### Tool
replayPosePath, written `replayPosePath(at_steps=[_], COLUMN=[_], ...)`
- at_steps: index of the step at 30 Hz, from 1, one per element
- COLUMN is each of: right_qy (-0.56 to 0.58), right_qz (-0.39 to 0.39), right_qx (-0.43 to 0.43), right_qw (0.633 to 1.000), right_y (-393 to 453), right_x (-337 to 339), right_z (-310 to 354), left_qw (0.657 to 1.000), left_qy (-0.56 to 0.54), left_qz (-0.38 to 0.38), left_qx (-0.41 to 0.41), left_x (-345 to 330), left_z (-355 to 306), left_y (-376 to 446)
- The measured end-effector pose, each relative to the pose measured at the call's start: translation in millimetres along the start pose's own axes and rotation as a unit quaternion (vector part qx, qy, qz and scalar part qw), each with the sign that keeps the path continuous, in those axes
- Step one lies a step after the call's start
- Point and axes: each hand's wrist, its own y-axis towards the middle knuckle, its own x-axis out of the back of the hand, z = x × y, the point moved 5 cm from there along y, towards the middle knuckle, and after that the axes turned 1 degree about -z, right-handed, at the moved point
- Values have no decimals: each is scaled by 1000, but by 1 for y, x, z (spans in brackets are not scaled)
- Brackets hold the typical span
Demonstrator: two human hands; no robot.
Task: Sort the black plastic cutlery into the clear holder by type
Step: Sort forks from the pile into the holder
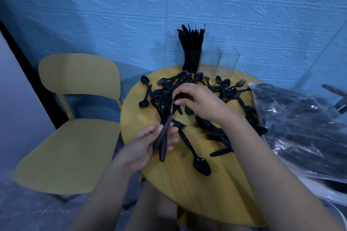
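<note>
Black forks [163, 118] bunch in our left hand [148, 144], tines toward the clear holder [210, 60]. Our right hand [199, 101], nearer the holder, pinches another fork's head.

I find nothing to read anywhere around my hands: no words, brand marks, numbers or signs. The black forks [163, 116] I hold carry no lettering that I can make out, though any moulded mark on their handles would be too small and dark to tell. The clear holder [210, 61] beyond my grip shows no label, and the plastic bag [304, 127] to the right of my hands bears no legible print, only glare and creases. The blue wall [244, 15] behind has a brick pattern and no sign
</note>
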Motion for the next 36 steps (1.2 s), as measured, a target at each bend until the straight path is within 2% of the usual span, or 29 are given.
replayPosePath(at_steps=[5,8,12,17,19,22,25,30,33,36], right_qy=[-31,-42,-47,32,-35,-117,-145,-118,-28,101], right_qz=[62,67,40,-55,-13,109,143,65,-20,-139], right_qx=[10,19,14,-31,-31,-41,-51,-26,-62,-123], right_qw=[998,997,998,998,999,986,978,991,997,977], right_y=[4,8,9,-9,-21,-37,-42,-41,-47,-56], right_x=[-8,-12,-17,-15,-15,-29,-42,-46,-33,-10], right_z=[1,7,10,-13,-29,-47,-52,-49,-47,-50], left_qw=[1000,1000,1000,1000,1000,999,999,997,995,995], left_qy=[14,8,-5,-18,-31,-36,-47,-62,-69,-64], left_qz=[9,16,22,11,-2,-16,-19,-32,-52,-59], left_qx=[7,15,21,4,-5,-10,-15,-29,-44,-52], left_x=[0,1,1,3,5,7,7,8,10,10], left_z=[0,1,2,3,2,2,1,1,1,1], left_y=[0,1,2,4,5,7,8,7,7,7])
